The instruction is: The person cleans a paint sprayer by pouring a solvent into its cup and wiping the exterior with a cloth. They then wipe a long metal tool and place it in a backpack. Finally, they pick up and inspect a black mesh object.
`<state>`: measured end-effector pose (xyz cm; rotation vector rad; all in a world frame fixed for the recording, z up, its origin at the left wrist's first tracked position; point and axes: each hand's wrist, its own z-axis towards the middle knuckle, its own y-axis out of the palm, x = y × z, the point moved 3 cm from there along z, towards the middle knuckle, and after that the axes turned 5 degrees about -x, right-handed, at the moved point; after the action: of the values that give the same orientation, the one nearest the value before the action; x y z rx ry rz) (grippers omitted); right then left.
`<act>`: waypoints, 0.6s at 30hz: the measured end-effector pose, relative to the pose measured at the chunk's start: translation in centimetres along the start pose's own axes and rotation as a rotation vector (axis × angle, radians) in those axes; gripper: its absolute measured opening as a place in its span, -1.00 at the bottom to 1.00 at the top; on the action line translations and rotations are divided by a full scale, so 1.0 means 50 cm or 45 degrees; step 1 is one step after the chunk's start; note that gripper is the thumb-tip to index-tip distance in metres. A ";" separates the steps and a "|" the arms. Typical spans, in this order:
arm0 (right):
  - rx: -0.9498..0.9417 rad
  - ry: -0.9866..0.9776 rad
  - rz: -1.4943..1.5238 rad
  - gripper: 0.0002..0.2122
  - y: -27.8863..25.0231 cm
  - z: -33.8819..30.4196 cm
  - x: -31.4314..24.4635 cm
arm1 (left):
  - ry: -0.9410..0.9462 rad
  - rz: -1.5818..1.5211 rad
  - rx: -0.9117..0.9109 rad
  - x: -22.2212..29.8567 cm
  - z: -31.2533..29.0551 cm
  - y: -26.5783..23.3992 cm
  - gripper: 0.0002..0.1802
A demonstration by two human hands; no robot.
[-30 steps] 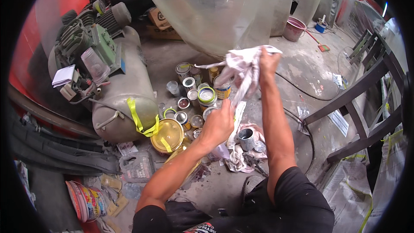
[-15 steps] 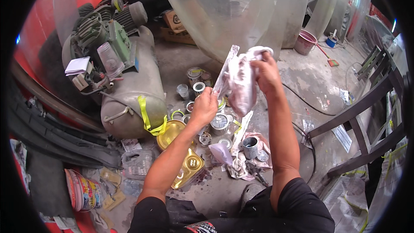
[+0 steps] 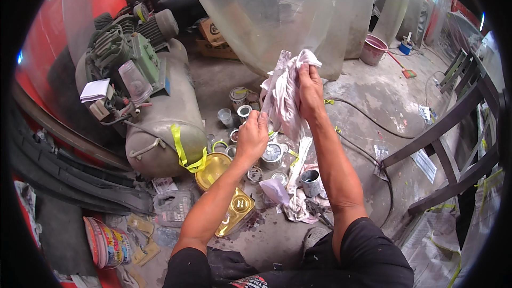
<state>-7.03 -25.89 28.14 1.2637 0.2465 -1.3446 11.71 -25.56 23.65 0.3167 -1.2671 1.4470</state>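
Observation:
My left hand (image 3: 252, 137) is closed round the lower end of a flat, paint-smeared stick (image 3: 284, 60), held up at a slant before me. A white rag with pinkish stains (image 3: 287, 96) is in my right hand (image 3: 311, 89), its fingers gripping the upper part. The rag lies against the stick and covers most of it, so only the top end shows. Below on the floor stand several paint cans, among them a lidded can (image 3: 272, 152) and an open grey can (image 3: 309, 178) beside another crumpled cloth (image 3: 298, 208).
A green and grey air compressor (image 3: 170, 112) stands at the left, near a gold rectangular tin (image 3: 238, 205). Clear plastic sheeting (image 3: 288, 16) hangs ahead. To the right are a dark frame (image 3: 453, 133), a black hose (image 3: 381, 130) and a pink bucket (image 3: 374, 50).
My right hand has moved down and left, bringing the rag over the stick, which was more exposed before. The left hand holds nearly the same place.

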 end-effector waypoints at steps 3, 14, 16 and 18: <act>-0.309 0.188 0.247 -0.75 0.037 -0.022 -0.040 | -0.034 -0.069 -0.060 -0.017 0.007 -0.004 -0.63; 0.251 -0.353 -0.796 -0.68 -0.009 -0.019 -0.054 | -0.415 -0.805 -0.702 0.051 -0.031 0.036 -0.73; 0.292 -0.367 -0.738 -0.66 0.003 -0.028 -0.095 | -0.390 -0.948 -0.840 0.047 -0.033 0.042 -0.71; 0.323 -0.465 -0.664 -0.65 0.014 -0.039 -0.123 | -0.304 -1.036 -0.897 0.023 -0.025 0.049 -0.67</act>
<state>-7.37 -21.03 32.39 1.1729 0.1547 -2.0804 9.86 -23.41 22.79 0.4552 -1.5049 0.2469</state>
